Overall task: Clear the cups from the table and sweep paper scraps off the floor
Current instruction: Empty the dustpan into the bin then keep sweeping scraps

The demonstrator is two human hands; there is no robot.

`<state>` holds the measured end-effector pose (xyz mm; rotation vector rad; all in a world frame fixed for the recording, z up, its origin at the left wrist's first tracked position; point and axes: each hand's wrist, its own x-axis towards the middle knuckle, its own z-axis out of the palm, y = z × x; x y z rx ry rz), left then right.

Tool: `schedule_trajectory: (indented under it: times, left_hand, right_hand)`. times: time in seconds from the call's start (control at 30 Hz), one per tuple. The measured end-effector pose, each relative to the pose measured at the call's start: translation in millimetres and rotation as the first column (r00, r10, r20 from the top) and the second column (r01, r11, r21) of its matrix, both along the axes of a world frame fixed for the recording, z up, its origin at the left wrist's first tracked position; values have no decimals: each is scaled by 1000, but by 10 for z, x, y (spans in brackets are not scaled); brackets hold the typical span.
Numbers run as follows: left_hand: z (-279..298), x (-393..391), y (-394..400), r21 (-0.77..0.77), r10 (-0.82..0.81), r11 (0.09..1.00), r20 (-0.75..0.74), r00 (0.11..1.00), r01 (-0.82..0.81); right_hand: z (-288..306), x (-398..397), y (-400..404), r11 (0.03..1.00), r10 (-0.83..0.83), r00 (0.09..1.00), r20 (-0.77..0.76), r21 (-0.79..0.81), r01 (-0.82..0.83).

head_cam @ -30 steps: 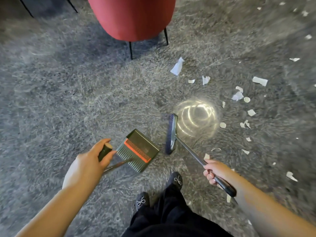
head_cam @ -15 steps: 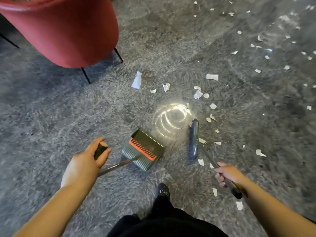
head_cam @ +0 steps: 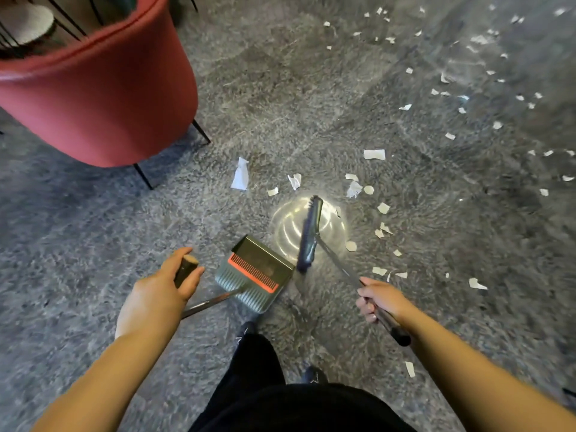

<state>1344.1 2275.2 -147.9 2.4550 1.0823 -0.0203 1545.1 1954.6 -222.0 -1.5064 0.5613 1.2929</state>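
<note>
Red chair (head_cam: 103,98) cut off at left edge.

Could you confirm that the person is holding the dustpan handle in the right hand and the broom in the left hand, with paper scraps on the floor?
Not quite: the hands are swapped. The head view shows the left hand gripping the dustpan handle and the right hand gripping the broom. The paper scraps are indeed on the floor.
</note>
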Motion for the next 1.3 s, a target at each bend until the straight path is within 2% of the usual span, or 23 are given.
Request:
schedule_trajectory:
  times: [0.37,0.63,0.83,1.0,1.07,1.17,1.3]
  left_hand:
    - [-33,792,1155,-40,-59,998,-39,998,57]
    - [-219,1660,1879,-50,6,999,-102,995,-11]
    - [-304,2354,2289,-47,35,998,-160,986,-43]
    - [-380,2573,2606,-15,25,999,-221,975,-29]
    - [-382,2576,2682,5,22,1000,-200,980,-21]
    - [-355,2554,2730,8,34,999,-138,990,-33]
    - [-359,2561,2745,-5,13,1000,-144,990,-14]
  right_hand:
    - [-16,700,1692,986,117,992,45,113,-122]
    - [-262,1825,2739,960,247,968,39,126,-250]
    - [-453,2661,3543,939,321,947,-30,137,-315]
    - [-643,2977,4092,920,381,921,-84,131,-369]
    - [-713,3072,4237,930,360,925,-123,129,-345]
    - [-758,3144,4330,973,218,951,-221,127,-193]
    - [-843,3108,4125,984,176,959,-223,81,-161]
